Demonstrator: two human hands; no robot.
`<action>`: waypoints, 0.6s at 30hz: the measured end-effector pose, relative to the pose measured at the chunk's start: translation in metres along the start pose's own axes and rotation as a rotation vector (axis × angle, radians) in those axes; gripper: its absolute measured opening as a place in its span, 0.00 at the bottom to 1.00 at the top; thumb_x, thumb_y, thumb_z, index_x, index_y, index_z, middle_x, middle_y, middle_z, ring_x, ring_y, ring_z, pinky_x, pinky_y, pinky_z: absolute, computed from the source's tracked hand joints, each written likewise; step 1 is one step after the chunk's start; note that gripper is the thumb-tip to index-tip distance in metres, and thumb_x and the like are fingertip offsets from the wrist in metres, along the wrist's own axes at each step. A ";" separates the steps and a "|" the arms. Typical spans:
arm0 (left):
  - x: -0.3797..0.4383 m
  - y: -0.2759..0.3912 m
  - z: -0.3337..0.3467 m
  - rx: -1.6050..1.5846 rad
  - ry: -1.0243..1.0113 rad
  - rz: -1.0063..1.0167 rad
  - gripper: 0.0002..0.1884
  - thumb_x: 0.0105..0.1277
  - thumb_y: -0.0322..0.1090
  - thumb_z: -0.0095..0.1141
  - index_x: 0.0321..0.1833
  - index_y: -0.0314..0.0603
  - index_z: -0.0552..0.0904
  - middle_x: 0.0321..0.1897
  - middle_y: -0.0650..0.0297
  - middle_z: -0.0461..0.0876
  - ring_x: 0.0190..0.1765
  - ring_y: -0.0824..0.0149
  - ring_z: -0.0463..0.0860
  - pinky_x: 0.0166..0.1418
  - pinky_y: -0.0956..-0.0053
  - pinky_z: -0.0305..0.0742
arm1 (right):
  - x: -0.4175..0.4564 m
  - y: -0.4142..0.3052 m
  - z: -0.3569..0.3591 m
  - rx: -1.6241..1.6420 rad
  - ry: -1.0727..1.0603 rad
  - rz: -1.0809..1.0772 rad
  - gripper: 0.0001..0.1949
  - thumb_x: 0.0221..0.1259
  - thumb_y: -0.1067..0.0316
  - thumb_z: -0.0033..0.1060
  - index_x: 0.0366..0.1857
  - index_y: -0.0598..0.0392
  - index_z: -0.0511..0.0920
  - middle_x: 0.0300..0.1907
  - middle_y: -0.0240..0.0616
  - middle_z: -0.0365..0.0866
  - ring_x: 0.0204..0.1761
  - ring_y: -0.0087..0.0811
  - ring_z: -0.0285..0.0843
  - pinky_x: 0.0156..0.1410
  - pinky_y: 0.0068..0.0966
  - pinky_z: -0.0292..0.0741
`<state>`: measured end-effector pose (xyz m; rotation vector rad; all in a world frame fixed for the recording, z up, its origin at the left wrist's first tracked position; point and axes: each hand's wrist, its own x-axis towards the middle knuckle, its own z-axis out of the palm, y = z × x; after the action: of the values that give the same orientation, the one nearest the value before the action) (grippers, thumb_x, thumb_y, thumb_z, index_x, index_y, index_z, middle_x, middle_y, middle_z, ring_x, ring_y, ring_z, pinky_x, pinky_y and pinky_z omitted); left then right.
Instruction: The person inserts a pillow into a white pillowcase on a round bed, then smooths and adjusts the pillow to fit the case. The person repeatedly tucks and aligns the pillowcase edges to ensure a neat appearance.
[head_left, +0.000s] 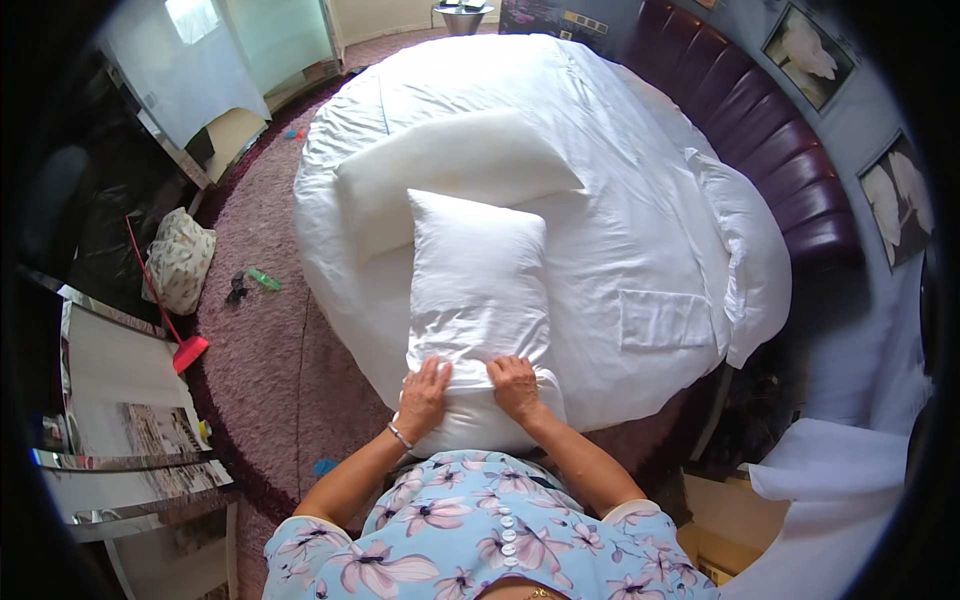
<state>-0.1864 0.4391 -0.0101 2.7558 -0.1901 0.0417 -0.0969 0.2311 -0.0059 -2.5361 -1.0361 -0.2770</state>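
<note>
A white pillowcase covers most of a pillow that lies at the near edge of the round bed, its far corners pointing away from me. Bare pillow bulges from the open end, close against my body. On the left side of that opening, my left hand grips the case's bunched edge. My right hand holds the edge on the other side, fingers curled over the fabric. Behind lies a larger off-white pillow, partly hidden by the cased one. A folded white cloth rests flat to the right.
White sheeting covers the round bed. Another white pillow leans over its right edge by a purple padded headboard. On the left, a red broom, a stuffed patterned bag and a green bottle lie around the carpet.
</note>
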 end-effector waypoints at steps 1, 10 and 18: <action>0.006 0.008 -0.001 -0.043 -0.019 0.019 0.33 0.62 0.30 0.52 0.74 0.45 0.66 0.75 0.42 0.59 0.78 0.46 0.58 0.76 0.43 0.52 | 0.000 -0.001 0.001 0.022 0.033 0.003 0.06 0.54 0.73 0.54 0.35 0.53 0.80 0.37 0.38 0.80 0.42 0.39 0.79 0.50 0.37 0.71; 0.064 0.036 0.026 0.004 -0.014 -0.016 0.39 0.56 0.37 0.57 0.76 0.52 0.65 0.80 0.45 0.45 0.83 0.46 0.36 0.78 0.39 0.29 | 0.000 0.006 0.027 -0.081 -0.014 0.210 0.30 0.51 0.66 0.61 0.65 0.50 0.74 0.74 0.50 0.61 0.78 0.49 0.52 0.75 0.65 0.42; 0.078 0.028 0.054 -0.031 -0.085 0.117 0.29 0.65 0.36 0.53 0.72 0.49 0.69 0.74 0.45 0.63 0.76 0.48 0.62 0.76 0.46 0.55 | -0.012 0.044 0.041 -0.052 -0.173 0.255 0.30 0.53 0.70 0.57 0.66 0.57 0.72 0.71 0.52 0.66 0.74 0.46 0.63 0.74 0.47 0.58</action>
<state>-0.1130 0.3830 -0.0457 2.7152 -0.3713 -0.0467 -0.0730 0.2125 -0.0586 -2.7416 -0.7596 -0.0134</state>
